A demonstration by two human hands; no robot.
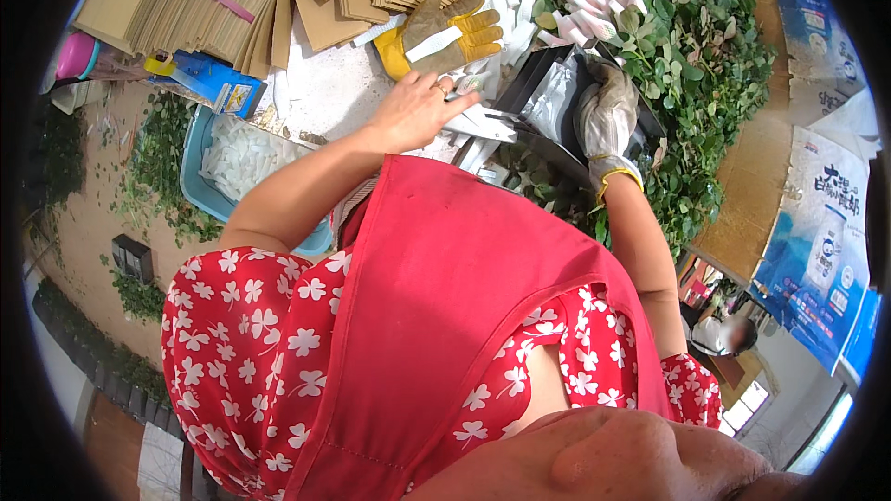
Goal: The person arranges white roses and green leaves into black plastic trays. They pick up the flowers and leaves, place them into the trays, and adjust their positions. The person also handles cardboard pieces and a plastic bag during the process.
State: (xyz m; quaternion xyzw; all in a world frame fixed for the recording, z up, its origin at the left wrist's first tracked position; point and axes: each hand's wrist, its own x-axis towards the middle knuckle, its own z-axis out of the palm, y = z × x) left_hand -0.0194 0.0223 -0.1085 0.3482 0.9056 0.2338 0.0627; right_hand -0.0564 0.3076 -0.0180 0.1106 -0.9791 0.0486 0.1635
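My bare left hand [413,113], with a ring on one finger, reaches over the work table. Its fingers are bent around a pale, narrow item that they partly cover, beside grey-white pieces [487,123] that I cannot make out clearly. My right hand [608,116] wears a grey-white work glove with a yellow cuff. It grips the side of a black box [548,148], which has shiny grey plastic film [557,97] inside. Beyond my left hand, a yellow and grey work glove [445,34] lies with a white net sleeve [433,44] across it.
Leafy stems [710,65] with pink-and-white wrapped heads [599,9] fill the right side. Cardboard pieces [339,0] and bundled cardboard [167,14] lie at far left. A blue tub [197,162] of white net sleeves stands left. Blue printed sheets [821,241] hang at right; another person [719,334] is beyond.
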